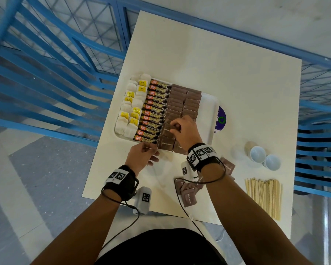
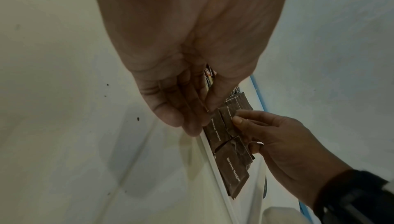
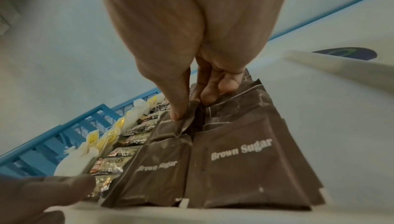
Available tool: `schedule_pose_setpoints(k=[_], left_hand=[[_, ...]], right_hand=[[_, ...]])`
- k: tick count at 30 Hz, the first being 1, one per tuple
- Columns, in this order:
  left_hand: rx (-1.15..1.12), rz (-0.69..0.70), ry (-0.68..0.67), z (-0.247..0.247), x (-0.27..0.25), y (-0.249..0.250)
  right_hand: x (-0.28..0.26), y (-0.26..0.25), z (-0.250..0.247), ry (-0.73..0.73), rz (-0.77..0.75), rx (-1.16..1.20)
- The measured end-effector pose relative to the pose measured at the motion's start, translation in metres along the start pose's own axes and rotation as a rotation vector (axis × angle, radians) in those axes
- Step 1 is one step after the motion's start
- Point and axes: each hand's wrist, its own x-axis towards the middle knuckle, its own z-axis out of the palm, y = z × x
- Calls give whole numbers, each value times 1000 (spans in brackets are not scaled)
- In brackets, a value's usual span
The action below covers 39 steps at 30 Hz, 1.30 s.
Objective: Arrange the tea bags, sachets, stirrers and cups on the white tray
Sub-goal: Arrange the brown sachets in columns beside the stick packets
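Desk point(image 1: 237, 77) bare beyond tray point(image 1: 208, 111); tray's right strip free. Right hand point(image 1: 185, 132) fingers pinch brown sachet point(image 3: 170, 126); left hand point(image 1: 141, 155) fingers curled at tray's near rim.

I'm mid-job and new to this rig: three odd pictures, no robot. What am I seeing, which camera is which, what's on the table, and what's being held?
No robot: a person works bare-handed, wearing three cameras. The head view looks down; each wrist view looks along one hand. The white tray holds tea bags, coffee sachets and brown sugar sachets. The right hand pinches one sugar sachet in the rows. The left hand rests at the tray's near edge. Off the tray: cups, stirrers, loose sachets.
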Motion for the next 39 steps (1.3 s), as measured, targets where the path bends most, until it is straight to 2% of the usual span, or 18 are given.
schedule_pose_setpoints(k=[7,12,19,22,24,28,35,39], left_hand=[[58,33,-6,3,-2,0],[257,118,-75,15,-10,2],[795,355,-277,61,-30,-25],[1180,499,-220,83,-43,-43],[1309,548,-164,94,-51,-54],[1319,580,-75,104,-55,-65],[1190,518,-108,100,-52,-61],[1070,460,-122,101,-51,-59]], right_hand=[[-3,5,-8,137,26,95],[-37,11,-28,192,61,165],[-132,43,-32,146,241,174],[-165,62,-19,113,254,65],[-180,70,-11,61,235,-61],[-195,73,0,-1,239,-169],[-189,80,8,-2,365,-56],[-188,82,4,6,365,-80]])
